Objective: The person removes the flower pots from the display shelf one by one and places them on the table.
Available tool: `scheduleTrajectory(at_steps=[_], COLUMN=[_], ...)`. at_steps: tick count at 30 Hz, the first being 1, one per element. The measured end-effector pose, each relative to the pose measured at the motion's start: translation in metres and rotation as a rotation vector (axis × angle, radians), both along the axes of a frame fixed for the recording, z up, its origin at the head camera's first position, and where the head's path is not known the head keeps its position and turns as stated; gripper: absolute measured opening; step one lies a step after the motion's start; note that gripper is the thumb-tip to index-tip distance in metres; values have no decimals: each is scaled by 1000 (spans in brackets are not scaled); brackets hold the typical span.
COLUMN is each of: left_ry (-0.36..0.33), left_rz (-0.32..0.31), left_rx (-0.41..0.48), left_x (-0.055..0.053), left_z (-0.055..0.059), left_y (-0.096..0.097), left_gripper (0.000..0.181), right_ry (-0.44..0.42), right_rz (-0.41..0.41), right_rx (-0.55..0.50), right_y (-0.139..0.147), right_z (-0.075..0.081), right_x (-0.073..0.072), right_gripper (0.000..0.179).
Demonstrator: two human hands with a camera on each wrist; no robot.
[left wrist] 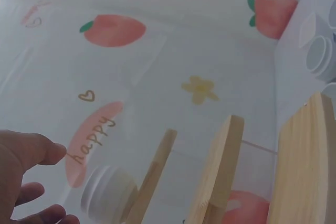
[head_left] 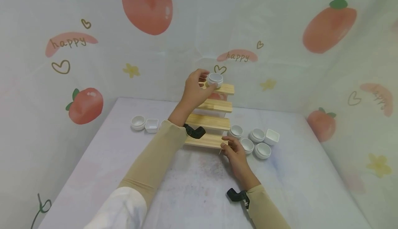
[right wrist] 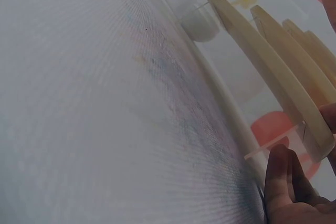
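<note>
A stepped display rack with pale wooden boards (head_left: 207,121) and clear side panels (right wrist: 273,142) stands on the table. On its top board sits a small white round bowl (head_left: 215,79) with a ridged side. My left hand (head_left: 195,89) is beside that bowl, its thumb in front in the head view. The left wrist view shows the fingers (left wrist: 44,150) spread and apart from the bowl (left wrist: 107,195). My right hand (head_left: 237,157) grips the right end of the lowest board, with fingertips (right wrist: 278,156) against the clear side panel.
Right of the rack are several white round bowls (head_left: 262,151) and a square one (head_left: 272,137). At its left are a round bowl (head_left: 138,122), a square bowl (head_left: 152,125) and another partly hidden by the sleeve. A printed cloth backdrop (head_left: 186,49) hangs behind the table.
</note>
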State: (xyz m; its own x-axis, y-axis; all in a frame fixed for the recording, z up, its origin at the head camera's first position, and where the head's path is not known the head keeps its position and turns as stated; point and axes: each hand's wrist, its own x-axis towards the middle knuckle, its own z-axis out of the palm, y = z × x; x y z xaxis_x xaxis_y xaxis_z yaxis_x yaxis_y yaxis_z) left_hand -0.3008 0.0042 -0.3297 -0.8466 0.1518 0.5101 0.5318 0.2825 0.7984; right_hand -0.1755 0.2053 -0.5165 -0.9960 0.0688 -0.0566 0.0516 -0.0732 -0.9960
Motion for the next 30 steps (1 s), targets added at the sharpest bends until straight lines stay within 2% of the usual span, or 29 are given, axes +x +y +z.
scheduleTrajectory(at_steps=[14,30], left_ry=[-5,-72], left_rz=[68,71], left_rx=[-22,-40], left_x=[-12,-17], left_z=[-1,-8], left_y=[14,22], left_gripper=[56,59], right_ry=[-16,-34], right_rz=[-2,1], right_rx=[19,45], right_y=[0,0], right_z=[2,4], right_x=[1,0], right_gripper=[35,34])
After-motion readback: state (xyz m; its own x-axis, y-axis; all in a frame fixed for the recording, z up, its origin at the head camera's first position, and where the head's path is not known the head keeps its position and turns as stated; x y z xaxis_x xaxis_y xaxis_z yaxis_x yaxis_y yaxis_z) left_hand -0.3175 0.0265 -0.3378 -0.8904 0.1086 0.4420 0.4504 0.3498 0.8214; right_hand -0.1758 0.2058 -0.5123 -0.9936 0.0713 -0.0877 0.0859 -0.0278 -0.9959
